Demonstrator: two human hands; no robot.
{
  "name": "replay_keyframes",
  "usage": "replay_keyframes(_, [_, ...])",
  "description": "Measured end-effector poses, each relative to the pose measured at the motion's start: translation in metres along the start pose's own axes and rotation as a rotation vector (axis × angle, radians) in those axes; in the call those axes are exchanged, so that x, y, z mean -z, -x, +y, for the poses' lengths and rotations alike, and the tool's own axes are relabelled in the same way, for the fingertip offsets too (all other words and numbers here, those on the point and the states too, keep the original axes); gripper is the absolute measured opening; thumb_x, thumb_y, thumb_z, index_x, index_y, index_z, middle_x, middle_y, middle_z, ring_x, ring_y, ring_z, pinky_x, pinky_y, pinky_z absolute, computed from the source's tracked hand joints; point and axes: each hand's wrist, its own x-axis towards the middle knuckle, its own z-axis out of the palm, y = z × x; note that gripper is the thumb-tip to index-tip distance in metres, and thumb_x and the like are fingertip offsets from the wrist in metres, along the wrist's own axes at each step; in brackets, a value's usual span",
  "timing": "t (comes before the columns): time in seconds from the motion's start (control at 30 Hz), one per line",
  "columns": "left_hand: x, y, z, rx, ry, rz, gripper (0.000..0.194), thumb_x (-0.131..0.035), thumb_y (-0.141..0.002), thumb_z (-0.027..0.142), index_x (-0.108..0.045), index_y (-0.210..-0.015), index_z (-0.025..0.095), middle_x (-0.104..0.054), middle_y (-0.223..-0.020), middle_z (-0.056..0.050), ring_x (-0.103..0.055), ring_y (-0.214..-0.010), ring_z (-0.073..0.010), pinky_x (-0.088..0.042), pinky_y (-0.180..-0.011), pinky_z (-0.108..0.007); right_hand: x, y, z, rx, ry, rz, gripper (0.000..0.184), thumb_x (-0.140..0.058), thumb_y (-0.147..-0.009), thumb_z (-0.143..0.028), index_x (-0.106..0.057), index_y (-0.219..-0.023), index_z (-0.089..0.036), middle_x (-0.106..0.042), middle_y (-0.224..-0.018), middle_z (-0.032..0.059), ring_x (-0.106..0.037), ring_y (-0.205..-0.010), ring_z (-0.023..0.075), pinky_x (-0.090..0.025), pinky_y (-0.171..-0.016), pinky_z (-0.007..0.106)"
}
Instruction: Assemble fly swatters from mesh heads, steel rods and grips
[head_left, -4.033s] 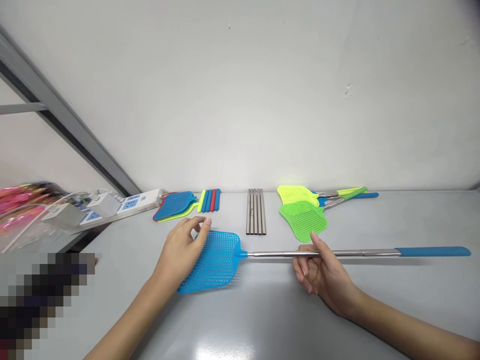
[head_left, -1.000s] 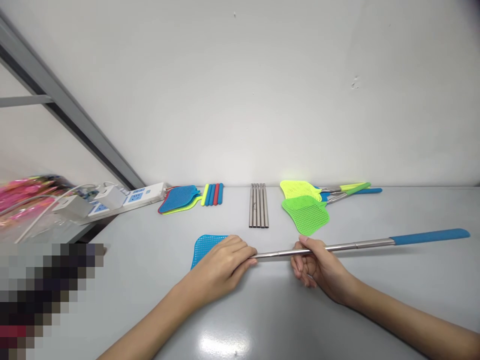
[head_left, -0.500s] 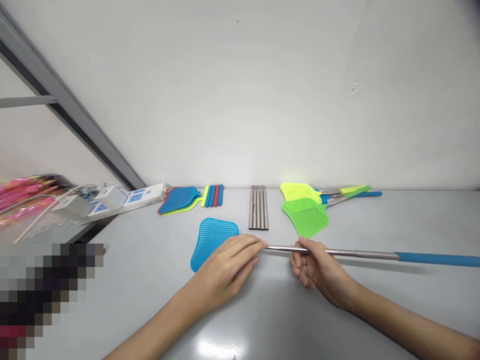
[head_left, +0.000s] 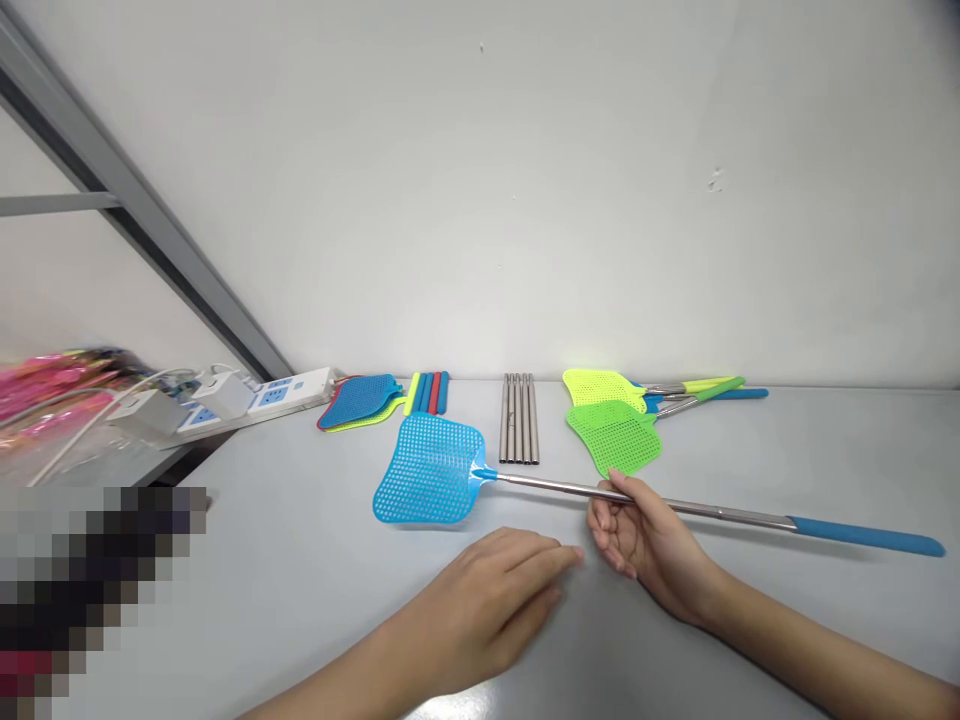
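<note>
My right hand (head_left: pixel 637 535) grips a fly swatter (head_left: pixel 433 470) by its extended metal rod, thumb on top. Its blue mesh head points left, and a blue sleeve covers the far right end of the rod. Below the rod, my left hand (head_left: pixel 499 600) is off the swatter with its fingers stretched out and nothing in them. Behind the swatter lie several steel telescopic rods (head_left: pixel 519 420) side by side. Just behind my right hand are a green fly swatter (head_left: pixel 616 437) and a yellow fly swatter (head_left: pixel 602 385), overlapping, with shut-down rods and coloured handles.
Loose swatter heads (head_left: pixel 360 397) in blue, yellow and red are stacked at the back left. Beside them stand in a row several coloured handle sleeves (head_left: pixel 428 393). A white power strip (head_left: pixel 292 393) with plugs and cables runs along the left, near plastic-wrapped items (head_left: pixel 56 410). A wall closes the back.
My left hand has let go of the swatter near its head and moved down and right, uncovering the head and neck. The right hand keeps its hold while the swatter tilts slightly.
</note>
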Motion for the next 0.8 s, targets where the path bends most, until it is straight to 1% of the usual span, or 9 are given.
replay_keyframes(0.17, [-0.004, 0.001, -0.008, 0.133, 0.085, 0.075, 0.037, -0.043, -0.086, 0.02, -0.043, -0.123, 0.023, -0.051, -0.12, -0.007, -0.046, -0.11, -0.0192, -0.038, -0.095, -0.037, 0.001, 0.0, -0.003, -0.027, -0.071, -0.014, 0.046, -0.038, -0.085, -0.045, -0.051, -0.055, -0.014, -0.052, -0.05, 0.0005, -0.044, -0.037, 0.0069, -0.027, -0.035, 0.017])
replay_keyframes(0.23, [-0.007, 0.001, -0.014, 0.205, 0.148, 0.134, 0.037, -0.044, -0.085, 0.023, -0.043, -0.123, 0.024, -0.051, -0.12, -0.006, -0.046, -0.11, -0.019, -0.038, -0.096, -0.037, 0.002, 0.001, -0.004, -0.032, -0.084, -0.022, 0.046, -0.038, -0.085, -0.045, -0.051, -0.054, -0.014, -0.051, -0.05, 0.0005, -0.044, -0.037, 0.0071, -0.027, -0.036, 0.018])
replay_keyframes(0.33, [-0.011, 0.0, -0.023, 0.332, 0.3, 0.289, 0.033, -0.045, -0.085, 0.027, -0.044, -0.118, 0.024, -0.056, -0.11, -0.006, -0.052, -0.101, -0.0178, -0.041, -0.091, -0.036, 0.002, 0.002, -0.004, -0.017, -0.087, -0.026, 0.046, -0.037, -0.086, -0.044, -0.051, -0.053, -0.014, -0.051, -0.05, 0.0008, -0.044, -0.037, 0.0075, -0.026, -0.036, 0.018])
replay_keyframes(0.47, [-0.012, -0.003, -0.029, 0.445, 0.461, 0.521, 0.02, -0.047, -0.083, 0.032, -0.053, -0.098, 0.02, -0.06, -0.094, -0.005, -0.057, -0.088, -0.0175, -0.043, -0.086, -0.035, 0.002, 0.002, -0.003, -0.021, -0.076, -0.044, 0.046, -0.037, -0.086, -0.043, -0.051, -0.053, -0.014, -0.052, -0.05, 0.001, -0.044, -0.037, 0.0079, -0.026, -0.036, 0.019])
replay_keyframes(0.57, [-0.009, -0.004, -0.029, 0.485, 0.489, 0.629, 0.018, -0.05, -0.081, 0.035, -0.055, -0.088, 0.02, -0.062, -0.085, -0.003, -0.058, -0.084, -0.0179, -0.041, -0.089, -0.037, 0.002, 0.002, -0.003, -0.029, -0.058, -0.068, 0.046, -0.038, -0.086, -0.043, -0.051, -0.053, -0.014, -0.051, -0.049, 0.0009, -0.043, -0.037, 0.0077, -0.025, -0.035, 0.019])
replay_keyframes(0.67, [-0.005, -0.004, -0.029, 0.474, 0.364, 0.68, 0.019, -0.049, -0.08, 0.037, -0.056, -0.072, 0.021, -0.062, -0.078, -0.001, -0.056, -0.088, -0.0198, -0.031, -0.097, -0.042, 0.002, 0.003, -0.003, -0.03, -0.037, -0.077, 0.046, -0.038, -0.085, -0.043, -0.051, -0.053, -0.014, -0.051, -0.049, 0.001, -0.043, -0.037, 0.0077, -0.025, -0.035, 0.018])
replay_keyframes(0.73, [-0.004, -0.003, -0.029, 0.457, 0.309, 0.692, 0.02, -0.047, -0.081, 0.037, -0.055, -0.071, 0.021, -0.062, -0.075, -0.001, -0.055, -0.088, -0.0208, -0.029, -0.097, -0.044, 0.002, 0.003, -0.003, -0.025, -0.025, -0.08, 0.046, -0.038, -0.086, -0.043, -0.052, -0.053, -0.014, -0.051, -0.049, 0.0011, -0.044, -0.037, 0.0077, -0.025, -0.035, 0.018])
replay_keyframes(0.8, [-0.004, -0.003, -0.03, 0.449, 0.348, 0.69, 0.019, -0.045, -0.083, 0.037, -0.054, -0.079, 0.021, -0.061, -0.073, -0.002, -0.057, -0.082, -0.0205, -0.036, -0.091, -0.043, 0.002, 0.003, -0.003, -0.024, -0.021, -0.08, 0.046, -0.038, -0.086, -0.044, -0.052, -0.053, -0.014, -0.051, -0.049, 0.0013, -0.044, -0.038, 0.0078, -0.026, -0.036, 0.018])
